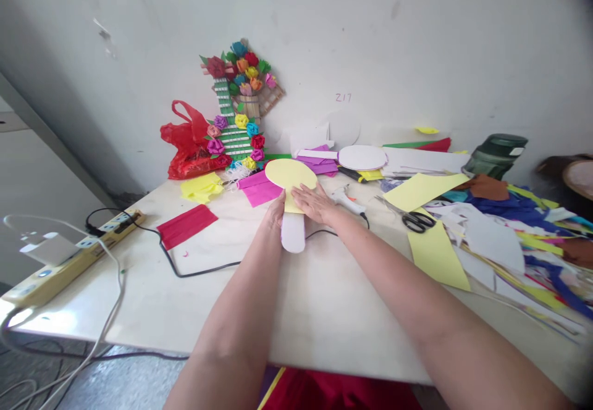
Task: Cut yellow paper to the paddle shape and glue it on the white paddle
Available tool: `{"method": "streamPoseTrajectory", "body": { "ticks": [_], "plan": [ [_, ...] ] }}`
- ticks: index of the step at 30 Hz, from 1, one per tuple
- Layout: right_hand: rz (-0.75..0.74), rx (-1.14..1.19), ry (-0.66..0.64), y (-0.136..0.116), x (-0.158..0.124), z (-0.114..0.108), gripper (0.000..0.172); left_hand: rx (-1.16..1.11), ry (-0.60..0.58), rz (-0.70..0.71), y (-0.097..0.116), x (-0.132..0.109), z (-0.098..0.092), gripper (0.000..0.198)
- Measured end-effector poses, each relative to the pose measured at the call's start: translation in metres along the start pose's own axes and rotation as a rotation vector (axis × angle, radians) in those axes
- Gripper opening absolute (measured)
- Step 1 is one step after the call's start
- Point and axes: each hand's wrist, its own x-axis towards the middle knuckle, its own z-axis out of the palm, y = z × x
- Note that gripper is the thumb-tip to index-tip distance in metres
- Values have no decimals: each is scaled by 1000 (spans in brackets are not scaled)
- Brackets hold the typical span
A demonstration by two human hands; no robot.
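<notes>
A paddle-shaped cutout lies at the middle of the table, with a pale yellow oval face [290,176] and a white handle end [293,234] pointing toward me. My left hand [277,208] is at the left edge of the yellow part, its fingers partly hidden, so its grip is unclear. Flat on the right side of the yellow paper rests my right hand [313,203], fingers spread. Just right of it is a white glue gun [347,200]. Behind lies a second white paddle shape [362,157].
Scissors [417,221] lie on yellow paper [438,252] at right, beside a scrap pile [500,225] and a dark green bottle [495,155]. A power strip [83,255] is at left; a black cord crosses the table [231,330]. Paper flowers [241,123] and a red bag [189,144] stand behind.
</notes>
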Motion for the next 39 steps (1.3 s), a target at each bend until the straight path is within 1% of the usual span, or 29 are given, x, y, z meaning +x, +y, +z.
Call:
{"method": "streamPoseTrajectory", "body": {
  "ticks": [3, 7, 9, 12, 15, 19, 21, 24, 28, 31, 37, 39],
  "plan": [
    [-52, -13, 27, -3, -4, -2, 56, 53, -5, 19, 2, 1, 0, 45],
    [-105, -7, 61, -13, -12, -5, 55, 214, 29, -19, 5, 2, -4, 52],
    [-125, -15, 86, -17, -16, -5, 54, 250, 20, -15, 6, 2, -6, 56],
    [-174, -38, 120, -20, -20, -3, 53, 268, -7, 17, 7, 0, -7, 57],
    [-224, -51, 143, -22, -24, -1, 52, 277, 4, 45, 8, -2, -7, 58],
    [-307, -59, 173, -25, -32, 1, 50, 244, -33, 26, 10, -5, -6, 63],
    [-353, -53, 190, -27, -37, 2, 49, 232, -16, 8, 11, -7, -6, 65],
    [-403, -24, 217, -29, -44, 1, 49, 162, 4, 12, 11, -6, -7, 65],
    [-422, 27, 246, -30, -49, 0, 53, -93, -96, 53, 9, -1, -9, 56],
    [-442, 47, 269, -31, -50, 1, 54, -242, -136, 71, 7, 1, -10, 49],
    [-434, 84, 310, -32, -53, 4, 54, -322, -144, 141, 3, -4, -8, 44],
    [-452, 117, 348, -32, -56, 4, 51, -330, -135, 177, 3, -5, -7, 43]
  ]
}}
